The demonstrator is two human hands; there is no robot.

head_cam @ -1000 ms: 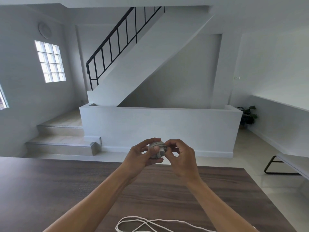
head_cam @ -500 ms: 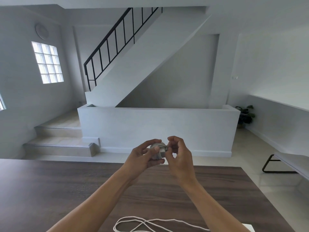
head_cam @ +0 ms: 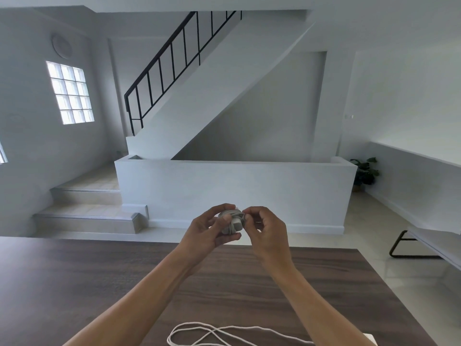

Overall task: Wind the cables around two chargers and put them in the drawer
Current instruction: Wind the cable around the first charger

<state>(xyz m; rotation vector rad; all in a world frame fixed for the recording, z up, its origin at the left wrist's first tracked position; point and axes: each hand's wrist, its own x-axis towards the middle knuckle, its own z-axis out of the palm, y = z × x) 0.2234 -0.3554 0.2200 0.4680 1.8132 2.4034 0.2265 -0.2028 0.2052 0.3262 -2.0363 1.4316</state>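
A small white charger (head_cam: 233,222) with its cable wound around it is held up above the far edge of the dark wooden table (head_cam: 74,283). My left hand (head_cam: 208,229) grips the charger, thumb over its top. My right hand (head_cam: 268,232) pinches the cable at the charger's right side with curled fingers. A second white cable (head_cam: 212,333) lies in loose loops on the table near the front edge. A white corner of a second charger (head_cam: 370,338) shows at the bottom right. No drawer is in view.
Beyond the table are a low white wall (head_cam: 237,196), steps (head_cam: 87,211) and a staircase with a black railing. A bench with a black leg (head_cam: 411,245) stands at the right, a potted plant (head_cam: 364,171) behind it.
Both hands stayed at the charger; the right fingers shifted slightly along the wound cable. The view tilted a little.
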